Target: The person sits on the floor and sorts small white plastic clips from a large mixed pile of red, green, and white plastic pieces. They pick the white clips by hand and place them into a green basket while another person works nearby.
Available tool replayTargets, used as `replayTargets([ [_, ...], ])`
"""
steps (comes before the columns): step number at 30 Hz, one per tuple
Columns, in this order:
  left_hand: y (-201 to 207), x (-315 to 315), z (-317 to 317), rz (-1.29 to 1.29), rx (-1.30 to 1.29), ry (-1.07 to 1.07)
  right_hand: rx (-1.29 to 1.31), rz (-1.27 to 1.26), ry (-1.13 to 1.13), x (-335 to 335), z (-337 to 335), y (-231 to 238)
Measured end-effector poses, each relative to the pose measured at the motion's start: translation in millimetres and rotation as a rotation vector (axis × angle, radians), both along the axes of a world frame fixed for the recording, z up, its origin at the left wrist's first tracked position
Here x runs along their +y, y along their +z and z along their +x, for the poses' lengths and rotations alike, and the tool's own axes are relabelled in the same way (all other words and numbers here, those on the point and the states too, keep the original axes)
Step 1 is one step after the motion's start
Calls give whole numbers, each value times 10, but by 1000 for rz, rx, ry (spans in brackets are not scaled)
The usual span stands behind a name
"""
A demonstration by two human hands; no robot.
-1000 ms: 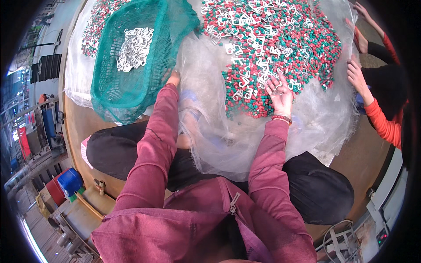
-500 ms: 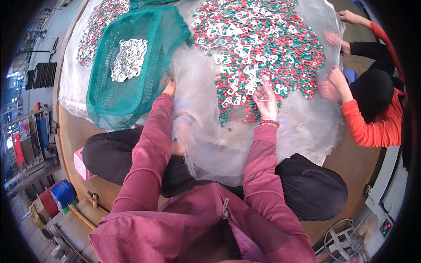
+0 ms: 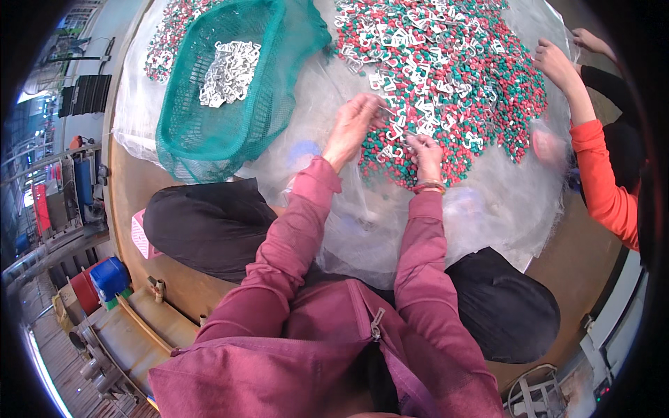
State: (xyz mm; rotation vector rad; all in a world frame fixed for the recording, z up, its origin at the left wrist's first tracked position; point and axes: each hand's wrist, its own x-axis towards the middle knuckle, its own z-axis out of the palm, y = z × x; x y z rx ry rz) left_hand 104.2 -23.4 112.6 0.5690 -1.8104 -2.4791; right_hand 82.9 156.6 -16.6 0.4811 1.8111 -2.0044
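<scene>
Down at the near edge of the pile of red, green and white plastic pieces (image 3: 446, 76), the left hand (image 3: 355, 125) pinched a white piece, fingers curled shut. Just beside it, the right hand (image 3: 424, 152) picked among the pieces; its grip could not be told. The green mesh basket (image 3: 209, 139) of white pieces (image 3: 228, 70) lay well left, on the clear plastic sheet (image 3: 502, 209).

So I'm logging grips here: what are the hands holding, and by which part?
The left hand pinches a white plastic piece at its end. The right hand has fingertips in the pile; any hold cannot be told.
</scene>
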Motion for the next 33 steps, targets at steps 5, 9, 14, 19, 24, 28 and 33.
replayTargets([
  [5,-352,93,-17,531,-275,-119,-17,-738,-219,425,-127,204],
  [9,-801,122,125,-384,-347,-383,9,-663,-147,642,-236,179],
  [14,-1162,379,314,-1341,-261,-505,259,630,97,385,-351,13],
  [19,-1052,254,81,-850,-313,-421,332,1004,440,146,-311,1],
  [24,-720,-27,-152,359,-318,-159,360,957,594,-5,-327,-121],
  [28,-737,-79,-301,270,-255,-235,21,165,333,102,-364,-110],
  [33,-1165,182,-343,-1255,-65,-492,-135,-353,43,428,-360,174],
])
